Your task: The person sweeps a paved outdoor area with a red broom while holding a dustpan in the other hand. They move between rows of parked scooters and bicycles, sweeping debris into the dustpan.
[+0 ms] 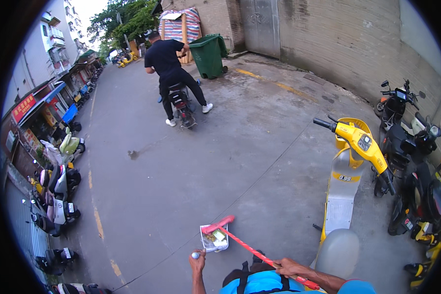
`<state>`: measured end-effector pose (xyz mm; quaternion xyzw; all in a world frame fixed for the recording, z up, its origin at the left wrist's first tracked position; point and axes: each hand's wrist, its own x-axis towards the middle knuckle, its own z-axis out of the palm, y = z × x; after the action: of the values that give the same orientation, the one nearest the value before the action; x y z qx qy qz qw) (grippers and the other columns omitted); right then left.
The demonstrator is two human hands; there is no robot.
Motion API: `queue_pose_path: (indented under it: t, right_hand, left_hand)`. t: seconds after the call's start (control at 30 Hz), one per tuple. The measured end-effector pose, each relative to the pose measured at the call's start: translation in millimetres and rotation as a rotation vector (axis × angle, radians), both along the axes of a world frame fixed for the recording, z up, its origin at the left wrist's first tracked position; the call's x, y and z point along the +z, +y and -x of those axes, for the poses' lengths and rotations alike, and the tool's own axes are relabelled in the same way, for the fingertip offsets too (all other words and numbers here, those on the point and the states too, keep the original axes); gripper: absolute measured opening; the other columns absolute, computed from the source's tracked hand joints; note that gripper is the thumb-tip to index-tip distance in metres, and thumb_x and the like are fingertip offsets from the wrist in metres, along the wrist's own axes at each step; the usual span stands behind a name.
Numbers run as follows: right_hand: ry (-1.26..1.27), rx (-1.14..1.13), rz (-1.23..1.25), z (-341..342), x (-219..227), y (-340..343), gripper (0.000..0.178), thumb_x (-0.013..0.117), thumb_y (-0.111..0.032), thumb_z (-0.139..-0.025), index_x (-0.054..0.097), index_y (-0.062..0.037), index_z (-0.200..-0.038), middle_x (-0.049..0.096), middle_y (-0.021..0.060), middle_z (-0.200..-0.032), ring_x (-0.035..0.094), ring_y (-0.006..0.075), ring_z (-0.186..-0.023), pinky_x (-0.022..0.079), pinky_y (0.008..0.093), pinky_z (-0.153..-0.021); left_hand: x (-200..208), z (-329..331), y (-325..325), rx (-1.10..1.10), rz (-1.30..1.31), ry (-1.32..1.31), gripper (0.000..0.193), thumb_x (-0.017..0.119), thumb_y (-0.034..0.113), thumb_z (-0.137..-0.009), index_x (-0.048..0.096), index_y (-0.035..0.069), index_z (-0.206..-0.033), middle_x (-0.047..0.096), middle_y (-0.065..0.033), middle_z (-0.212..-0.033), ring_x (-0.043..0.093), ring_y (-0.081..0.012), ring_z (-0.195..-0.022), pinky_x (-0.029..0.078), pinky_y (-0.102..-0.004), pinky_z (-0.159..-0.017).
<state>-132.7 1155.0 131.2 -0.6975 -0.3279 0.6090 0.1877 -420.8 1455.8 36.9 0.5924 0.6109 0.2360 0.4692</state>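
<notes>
My right hand is closed around the red-and-white striped handle of a broom, which slants down to the left. Its pinkish-red head lies across the far edge of a white dustpan. Litter, including pale and greenish scraps, sits inside the pan. My left hand is closed around an upright stick with a rounded pale tip, just left of the dustpan. The lower part of that stick is hidden, so its join to the pan does not show.
A yellow scooter stands close on my right, with more scooters by the wall. Ahead, a person in black straddles a motorbike beside a green wheeled bin. Parked scooters line the left side.
</notes>
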Motion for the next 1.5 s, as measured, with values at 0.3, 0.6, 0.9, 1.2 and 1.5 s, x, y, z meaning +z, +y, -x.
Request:
queue_pose_path:
  t: [0.3, 0.6, 0.9, 1.2, 1.5]
  right_hand:
    - [0.054, -0.394, -0.005, -101.5, 13.6, 118.8, 0.057, 0.063, -0.014, -0.088, 0.045, 0.0017, -0.14, 0.058, 0.0035, -0.065, 0.052, 0.0095, -0.047, 0.044, 0.0283, -0.048]
    - [0.132, -0.768, -0.037, -215.1, -2.4, 242.9, 0.047, 0.062, -0.006, -0.089, 0.046, 0.0012, -0.133, 0.057, 0.0032, -0.067, 0.053, 0.0093, -0.047, 0.042, 0.0259, -0.043]
    - [0.161, -0.975, -0.091, -382.3, -9.7, 385.6, 0.066, 0.061, -0.005, -0.089, 0.03, 0.0057, -0.146, 0.056, 0.0042, -0.069, 0.052, 0.011, -0.046, 0.042, 0.0271, -0.042]
    - [0.081, -0.84, -0.089, -671.8, -10.5, 556.7, 0.034, 0.061, -0.002, -0.086, 0.059, 0.0028, -0.12, 0.056, 0.0026, -0.065, 0.051, 0.0085, -0.044, 0.039, 0.0247, -0.039]
    - [0.104, -0.786, -0.033, -906.2, 17.1, 744.7, 0.058, 0.059, -0.003, -0.083, 0.044, 0.0029, -0.139, 0.058, 0.0046, -0.065, 0.052, 0.0116, -0.043, 0.04, 0.0284, -0.037]
  left_hand:
    - [3.4, -186.7, 173.9, -0.243, 0.058, 0.037, 0.024, 0.075, 0.026, -0.082, 0.068, 0.003, -0.083, 0.062, -0.0046, -0.066, 0.06, -0.0138, -0.061, 0.048, -0.0313, -0.058]
    - [-10.5, -372.2, 331.1, -0.349, 0.091, 0.042, 0.023, 0.076, 0.024, -0.08, 0.07, 0.002, -0.083, 0.065, -0.0057, -0.069, 0.061, -0.0149, -0.067, 0.049, -0.0328, -0.063]
    - [-13.4, -560.3, 478.7, -0.393, 0.062, -0.026, 0.021, 0.074, 0.023, -0.081, 0.069, 0.002, -0.082, 0.062, -0.004, -0.063, 0.059, -0.0123, -0.06, 0.047, -0.0312, -0.056]
    - [-12.3, -740.0, 631.5, -0.203, 0.157, -0.065, 0.02, 0.074, 0.02, -0.084, 0.065, 0.002, -0.084, 0.061, -0.0037, -0.066, 0.059, -0.0114, -0.06, 0.047, -0.0268, -0.054]
    - [16.0, -896.4, 779.6, -0.04, 0.053, -0.103, 0.022, 0.072, 0.025, -0.083, 0.068, 0.003, -0.083, 0.061, -0.0024, -0.06, 0.058, -0.0101, -0.057, 0.046, -0.0291, -0.052]
